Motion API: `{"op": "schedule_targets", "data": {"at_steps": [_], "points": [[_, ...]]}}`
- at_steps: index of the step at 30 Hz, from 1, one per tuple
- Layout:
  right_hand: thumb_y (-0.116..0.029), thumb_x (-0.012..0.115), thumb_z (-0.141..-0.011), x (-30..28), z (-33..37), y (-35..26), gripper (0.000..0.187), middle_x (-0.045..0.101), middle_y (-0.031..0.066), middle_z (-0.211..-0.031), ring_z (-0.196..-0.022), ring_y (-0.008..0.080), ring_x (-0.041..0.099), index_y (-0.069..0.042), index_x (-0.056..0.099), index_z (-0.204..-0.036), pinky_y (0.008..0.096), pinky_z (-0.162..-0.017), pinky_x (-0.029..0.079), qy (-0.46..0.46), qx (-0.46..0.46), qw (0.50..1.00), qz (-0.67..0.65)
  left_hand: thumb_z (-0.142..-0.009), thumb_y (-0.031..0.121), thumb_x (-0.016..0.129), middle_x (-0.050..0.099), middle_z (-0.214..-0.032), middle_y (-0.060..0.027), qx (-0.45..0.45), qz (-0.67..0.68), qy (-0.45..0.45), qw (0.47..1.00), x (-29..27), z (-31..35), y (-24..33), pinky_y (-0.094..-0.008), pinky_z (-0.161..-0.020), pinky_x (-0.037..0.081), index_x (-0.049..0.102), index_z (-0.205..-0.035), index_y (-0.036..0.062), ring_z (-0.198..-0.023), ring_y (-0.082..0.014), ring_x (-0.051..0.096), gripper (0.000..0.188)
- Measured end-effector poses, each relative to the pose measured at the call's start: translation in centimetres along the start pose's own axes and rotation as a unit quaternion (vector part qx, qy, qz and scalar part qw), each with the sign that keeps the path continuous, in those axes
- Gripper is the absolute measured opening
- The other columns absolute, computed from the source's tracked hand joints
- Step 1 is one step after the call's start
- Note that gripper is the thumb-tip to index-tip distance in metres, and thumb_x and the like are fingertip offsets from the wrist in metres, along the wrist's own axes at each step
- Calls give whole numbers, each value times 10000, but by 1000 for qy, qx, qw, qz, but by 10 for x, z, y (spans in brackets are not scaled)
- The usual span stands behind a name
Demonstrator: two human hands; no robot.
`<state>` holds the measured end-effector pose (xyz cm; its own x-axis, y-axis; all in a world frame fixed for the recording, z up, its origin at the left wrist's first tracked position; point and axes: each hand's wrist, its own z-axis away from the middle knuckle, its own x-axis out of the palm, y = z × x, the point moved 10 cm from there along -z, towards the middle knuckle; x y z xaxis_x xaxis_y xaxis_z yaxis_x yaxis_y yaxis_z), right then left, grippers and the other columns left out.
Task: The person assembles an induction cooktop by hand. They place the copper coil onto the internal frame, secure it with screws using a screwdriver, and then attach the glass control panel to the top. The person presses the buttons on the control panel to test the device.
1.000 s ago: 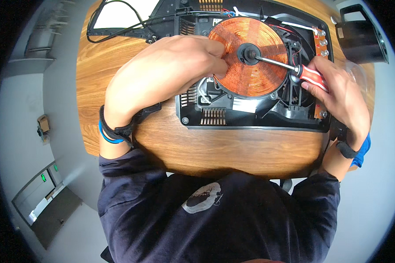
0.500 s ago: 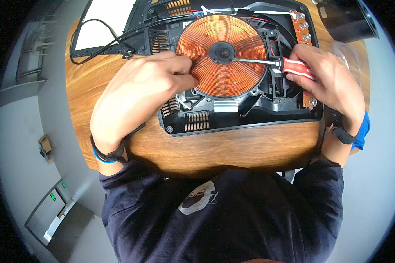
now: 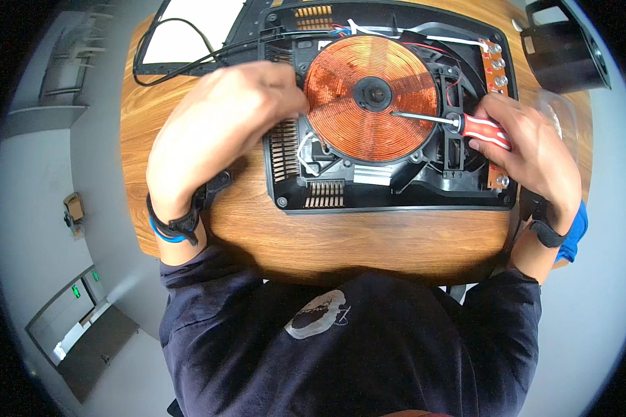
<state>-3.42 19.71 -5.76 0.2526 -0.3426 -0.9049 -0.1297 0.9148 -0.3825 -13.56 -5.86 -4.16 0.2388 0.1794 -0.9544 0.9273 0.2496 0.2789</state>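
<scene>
A flat copper coil (image 3: 334, 76) with a black hub (image 3: 373, 94) sits in the opened black casing of an induction cooker (image 3: 389, 208). My right hand (image 3: 532, 142) is closed round the red and white handle of a screwdriver (image 3: 487, 131). The shaft points left across the coil, its tip a little below and right of the hub. My left hand (image 3: 222, 125), slightly blurred, is over the casing's left part beside the coil's left edge. Its fingers are curled together, and whatever they pinch, if anything, is hidden.
The casing lies on a wooden table (image 3: 355, 243). A black cable (image 3: 163, 82) loops at the upper left, over a black-framed panel with a white face (image 3: 188, 35). An orange circuit strip (image 3: 497, 66) lines the casing's right side. Beyond stands a black cylindrical object (image 3: 563, 59).
My left hand has drawn up and away from the coil's lower left edge. The screwdriver's tip has moved off the hub, down and right. The whole view has shifted slightly.
</scene>
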Motion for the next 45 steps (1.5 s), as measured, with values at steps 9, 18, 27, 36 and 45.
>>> {"op": "schedule_targets", "data": {"at_steps": [9, 18, 27, 36, 45], "points": [[-196, 872, -981, -6, 1, -8, 364, 749, 204, -1123, -1063, 455, 739, -17, 685, -1238, 485, -906, 585, 38, -14, 999, 28, -1013, 95, 782, 729, -1009, -160, -16, 72, 130, 989, -25, -7, -14, -452, -843, 605, 759, -1131, 33, -991, -389, 759, 135], [-252, 888, -983, -21, 1, -45, 428, 797, 198, -1172, -1062, 399, 796, -32, 737, -1317, 448, -900, 624, 110, -77, 991, 4, -967, 96, 882, 780, -898, -157, -108, 242, 138, 954, -6, -12, -6, -367, -748, 611, 781, -1073, 10, -813, -269, 801, 170], [-222, 900, -964, -24, 2, -56, 423, 800, 190, -1155, -1024, 406, 801, -28, 736, -1302, 451, -875, 633, 117, -110, 987, 14, -975, 74, 862, 792, -900, -148, -95, 239, 163, 952, -6, -13, 1, -354, -744, 626, 790, -1063, 3, -810, -252, 813, 135], [-229, 864, -989, -28, 3, -51, 365, 795, 144, -1163, -1051, 421, 786, -77, 749, -1300, 477, -856, 636, 126, -98, 987, 10, -982, 45, 848, 804, -923, -135, -103, 257, 171, 945, -6, -13, -2, -345, -747, 638, 797, -1077, 10, -834, -241, 831, 114], [-249, 861, -993, -27, 1, -53, 371, 797, 142, -1174, -1057, 422, 787, -75, 745, -1300, 487, -860, 637, 123, -106, 987, 17, -969, 39, 828, 801, -980, -146, -82, 243, 180, 950, -9, -14, 4, -367, -778, 643, 796, -1070, 9, -882, -286, 828, 110]]}}
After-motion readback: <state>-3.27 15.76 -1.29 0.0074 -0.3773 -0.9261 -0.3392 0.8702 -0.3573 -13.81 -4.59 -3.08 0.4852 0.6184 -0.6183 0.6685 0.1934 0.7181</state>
